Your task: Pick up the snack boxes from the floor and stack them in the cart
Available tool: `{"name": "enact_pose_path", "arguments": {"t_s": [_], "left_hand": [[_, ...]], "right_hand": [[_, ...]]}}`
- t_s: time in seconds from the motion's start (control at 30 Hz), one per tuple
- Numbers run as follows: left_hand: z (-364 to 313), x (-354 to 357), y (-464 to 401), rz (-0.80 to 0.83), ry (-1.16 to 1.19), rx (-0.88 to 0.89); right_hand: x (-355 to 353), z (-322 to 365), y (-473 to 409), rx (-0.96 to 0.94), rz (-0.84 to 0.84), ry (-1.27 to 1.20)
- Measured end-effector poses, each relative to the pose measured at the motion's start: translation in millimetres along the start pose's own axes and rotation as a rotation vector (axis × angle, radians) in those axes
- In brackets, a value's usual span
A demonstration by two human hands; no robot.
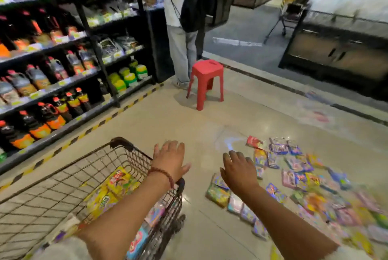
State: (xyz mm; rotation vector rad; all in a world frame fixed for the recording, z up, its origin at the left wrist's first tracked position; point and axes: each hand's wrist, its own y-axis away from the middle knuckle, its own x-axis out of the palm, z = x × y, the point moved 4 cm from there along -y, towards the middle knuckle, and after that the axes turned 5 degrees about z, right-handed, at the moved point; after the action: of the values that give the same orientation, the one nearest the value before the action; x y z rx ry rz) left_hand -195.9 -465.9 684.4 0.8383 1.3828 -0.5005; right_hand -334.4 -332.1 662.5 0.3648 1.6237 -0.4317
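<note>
Left hand (171,160) open, empty, over the cart (63,177) rim. Right hand (239,172) open, empty, right of cart above snack boxes (294,177) on floor; more boxes inside cart. Labels blurred, unreadable.

Colourful snack boxes (298,177) scattered flat on floor, blurred, several in wire cart (130,152)

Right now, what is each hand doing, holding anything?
Left hand: open, empty, above the cart rim.
Right hand: open, empty, over the snack boxes.

Left wrist (161,173): reddish-brown bead bracelet. Both forearms bare; pale sleeve (63,249) edges at btm, rt one blurred.
</note>
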Motion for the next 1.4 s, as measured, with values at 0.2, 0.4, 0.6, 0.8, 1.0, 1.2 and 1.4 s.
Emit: {"name": "enact_pose_path", "arguments": {"t_s": [0.2,0.4,0.6,0.8,1.0,1.2,1.4], "left_hand": [[-116.4,41.2,-76.7,0.161,-0.039,0.091],[-188.8,108.5,-126.7,0.348,-0.048,0.131],[-215.0,202.8,-156.4,0.515,-0.058,0.12],[-224.1,302.9,-197.2,0.593,-0.047,0.127],[-214.4,396.8,-249.2,0.648,-0.085,0.151],[-192.2,488.8,-312.8,0.61,-0.132,0.195],[-179.3,596.8,-367.8,0.635,-0.173,0.212]], "right_hand": [[63.2,-130.4,4.9,0.13,0.138,-0.041],[135.9,-223.0,16.2,0.239,0.255,-0.114],[228.9,-246.0,24.1,0.267,0.4,-0.198],[335.5,-242.0,16.7,0.268,0.498,-0.234],[442.7,-231.8,1.2,0.317,0.625,-0.284],[550.4,-218.9,-27.1,0.385,0.664,-0.355],[663.3,-200.9,-32.6,0.666,0.742,-0.614]]}}
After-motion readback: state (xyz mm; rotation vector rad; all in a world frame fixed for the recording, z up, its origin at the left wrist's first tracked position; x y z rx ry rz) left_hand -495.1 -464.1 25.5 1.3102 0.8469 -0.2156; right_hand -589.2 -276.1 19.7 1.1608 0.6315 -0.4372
